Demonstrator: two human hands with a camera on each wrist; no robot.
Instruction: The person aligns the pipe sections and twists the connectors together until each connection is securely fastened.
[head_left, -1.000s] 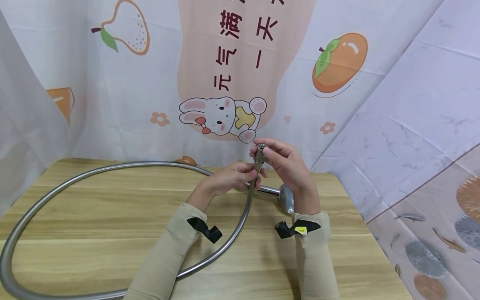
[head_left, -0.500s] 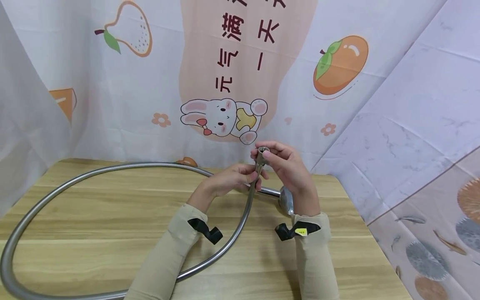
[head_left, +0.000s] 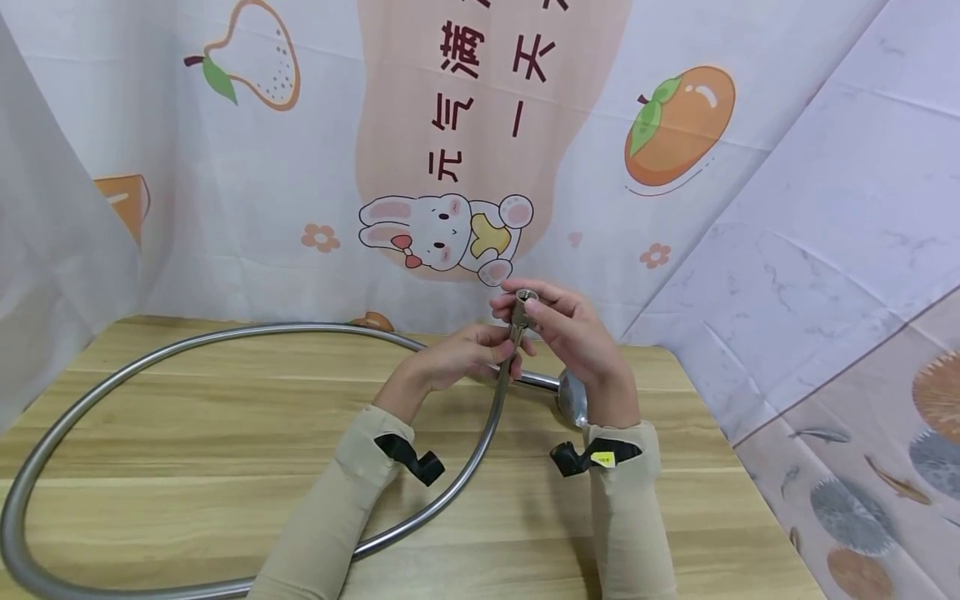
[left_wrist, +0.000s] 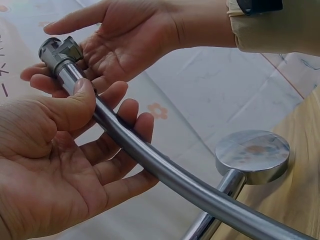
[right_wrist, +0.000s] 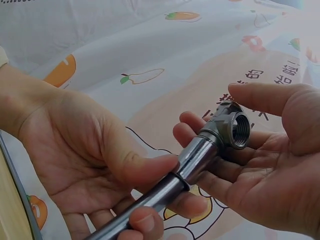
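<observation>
A flexible metal shower hose (head_left: 491,417) rises from the table to a metal tee fitting (right_wrist: 220,125) at its end, with an open threaded mouth. My left hand (head_left: 457,358) pinches the hose just below the fitting, thumb on top and fingers beneath. My right hand (head_left: 581,333) holds the tee fitting with its fingers curled behind and under it. In the right wrist view its thumb stands slightly off the fitting's top. A chrome shower head (left_wrist: 252,155) lies on the table behind the hands, its handle (left_wrist: 202,225) crossing behind the hose.
The hose makes a wide loop (head_left: 90,396) over the left side of the wooden table (head_left: 210,467). A printed curtain (head_left: 300,183) hangs at the table's back edge, and a patterned cloth (head_left: 840,275) runs along the right.
My right fingertips have shifted slightly left around the tee fitting, whose mouth has tilted a little. My left hand keeps its hold on the hose; the shower head lies unmoved.
</observation>
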